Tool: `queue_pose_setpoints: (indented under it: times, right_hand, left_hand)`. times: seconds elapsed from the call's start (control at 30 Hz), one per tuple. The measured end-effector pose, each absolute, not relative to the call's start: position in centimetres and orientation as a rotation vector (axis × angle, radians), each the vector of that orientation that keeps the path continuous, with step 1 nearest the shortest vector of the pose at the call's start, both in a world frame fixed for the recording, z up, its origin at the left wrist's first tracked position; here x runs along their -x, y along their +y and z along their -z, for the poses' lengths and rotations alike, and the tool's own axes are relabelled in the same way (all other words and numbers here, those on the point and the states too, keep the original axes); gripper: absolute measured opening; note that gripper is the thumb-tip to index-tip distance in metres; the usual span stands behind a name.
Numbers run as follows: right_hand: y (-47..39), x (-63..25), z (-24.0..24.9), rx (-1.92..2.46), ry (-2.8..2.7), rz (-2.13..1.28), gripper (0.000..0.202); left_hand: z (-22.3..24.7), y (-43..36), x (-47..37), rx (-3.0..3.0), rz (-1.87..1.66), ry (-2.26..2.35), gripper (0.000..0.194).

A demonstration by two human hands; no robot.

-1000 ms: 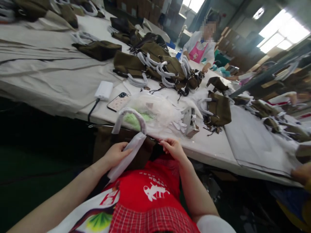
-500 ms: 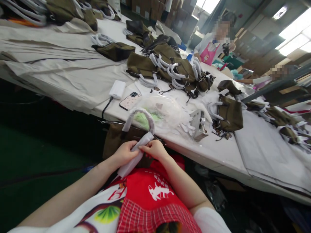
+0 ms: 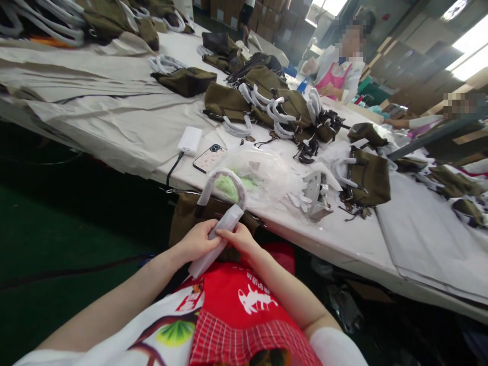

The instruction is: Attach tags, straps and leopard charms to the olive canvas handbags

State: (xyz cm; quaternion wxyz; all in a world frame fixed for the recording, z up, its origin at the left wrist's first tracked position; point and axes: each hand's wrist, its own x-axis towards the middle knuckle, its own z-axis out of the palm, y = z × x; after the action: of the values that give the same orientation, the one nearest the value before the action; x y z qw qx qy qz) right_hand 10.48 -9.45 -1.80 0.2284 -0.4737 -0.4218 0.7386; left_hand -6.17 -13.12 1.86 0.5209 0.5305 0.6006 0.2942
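Observation:
My left hand and my right hand meet over a long strip of white wrapping in front of my apron. Both hands are closed, pinching the strip from either side near its middle. It slants from the upper right down towards my lap; whether a handle lies inside it is hidden. Just beyond, an olive handbag hangs at the table's near edge, partly covered by my hands. One arched handle, wrapped in white, stands up from it.
A clear plastic bag, a phone, a white power bank and a metal tape dispenser lie on the table. Several olive handbags are piled farther back. Another person in a pink apron is across the table.
The view has shifted slightly, so things appear a little farther right. My hands keep nearly the same hold on the white strip. The person across the table has lowered a raised hand.

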Motion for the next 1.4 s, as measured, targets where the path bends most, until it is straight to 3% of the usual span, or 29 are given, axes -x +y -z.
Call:
queue_pose_setpoints:
  times: [0.13, 0.37, 0.57, 0.67, 0.9, 1.03, 1.2, 1.4]
  right_hand:
    - [-9.7, -10.1, 2.5, 1.206, -1.071, -2.062, 0.057]
    - [-9.7, -11.6, 1.3, 0.91, -0.819, -2.345, 0.054]
    - [-10.5, -10.4, 1.1, 0.967, -0.743, -2.475, 0.054]
    - [-11.0, -9.3, 1.8, 1.094, -0.724, -2.469, 0.053]
    - [-11.3, -8.6, 2.2, 1.202, -0.833, -2.411, 0.049]
    - [-11.1, -10.7, 0.9, 1.125, -1.218, -2.483, 0.053]
    - [-8.2, -17.6, -2.5, 1.274, -1.541, -1.867, 0.043]
    - [-1.0, -31.1, -6.3, 1.727, -1.448, -0.432, 0.035]
  left_hand:
    - [-2.2, -13.1, 6.3, -1.203, -0.734, 1.416, 0.038]
    - [-4.0, -14.2, 8.2, -0.739, -0.742, 1.224, 0.07]
    - [-5.6, -17.9, 11.0, -0.855, -0.847, 1.278, 0.1]
    - [-5.2, -19.1, 11.4, -1.047, -0.836, 1.397, 0.087]
    - [-3.9, -18.8, 10.5, -1.137, -0.908, 1.535, 0.029]
    - [-4.0, -18.6, 10.8, -1.038, -0.874, 1.513, 0.03]
    - [-2.5, -18.3, 11.6, -1.055, -0.725, 1.48, 0.05]
    - [4.0, -18.5, 12.8, -1.017, -0.735, 1.511, 0.064]
